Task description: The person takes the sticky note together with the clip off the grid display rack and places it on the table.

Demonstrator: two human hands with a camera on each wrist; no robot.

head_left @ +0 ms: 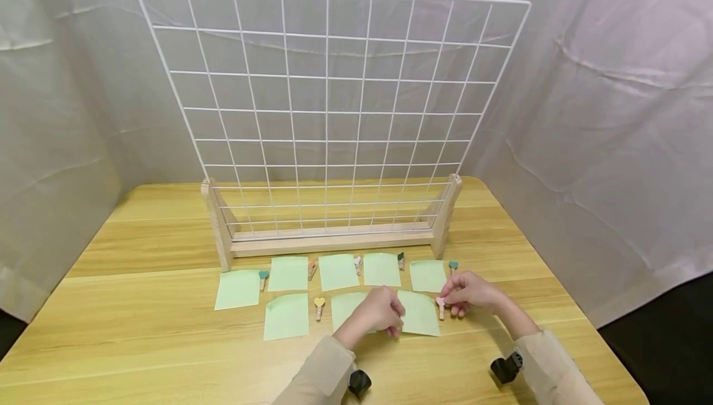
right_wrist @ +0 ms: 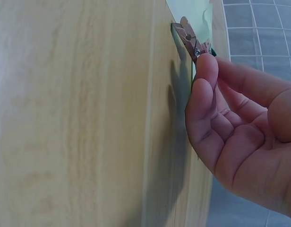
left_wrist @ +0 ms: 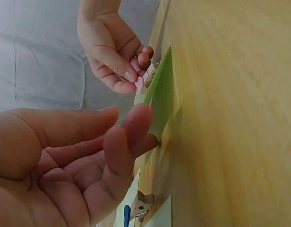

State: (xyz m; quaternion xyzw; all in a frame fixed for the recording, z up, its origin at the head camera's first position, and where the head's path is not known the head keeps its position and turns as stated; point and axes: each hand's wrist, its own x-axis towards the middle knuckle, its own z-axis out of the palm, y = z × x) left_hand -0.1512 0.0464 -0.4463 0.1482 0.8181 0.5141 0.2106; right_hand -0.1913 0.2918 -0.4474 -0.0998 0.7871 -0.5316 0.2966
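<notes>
My right hand [head_left: 469,293] pinches a small wooden clothespin with a pink heart [head_left: 441,301] between thumb and forefinger. In the right wrist view the wooden legs of this clothespin [right_wrist: 187,39] stick out past the fingertips. Just left of it lies a pale green sticky note [head_left: 419,313], its edge lifted off the table in the left wrist view. My left hand [head_left: 381,313] hovers at that note's left side, fingers loosely bent, thumb apart from the fingertips; whether it touches the paper is unclear. Beneath this hand another green note [head_left: 344,311] is partly hidden, and a blue-topped clothespin [left_wrist: 136,208] shows nearby.
Behind stands a white wire grid [head_left: 327,77] in a wooden base [head_left: 328,243]. Several green notes [head_left: 236,290] lie in two rows before it, with heart clothespins beside them, one yellow [head_left: 319,307]. The wooden table [head_left: 139,330] is enclosed by pale cloth [head_left: 613,114].
</notes>
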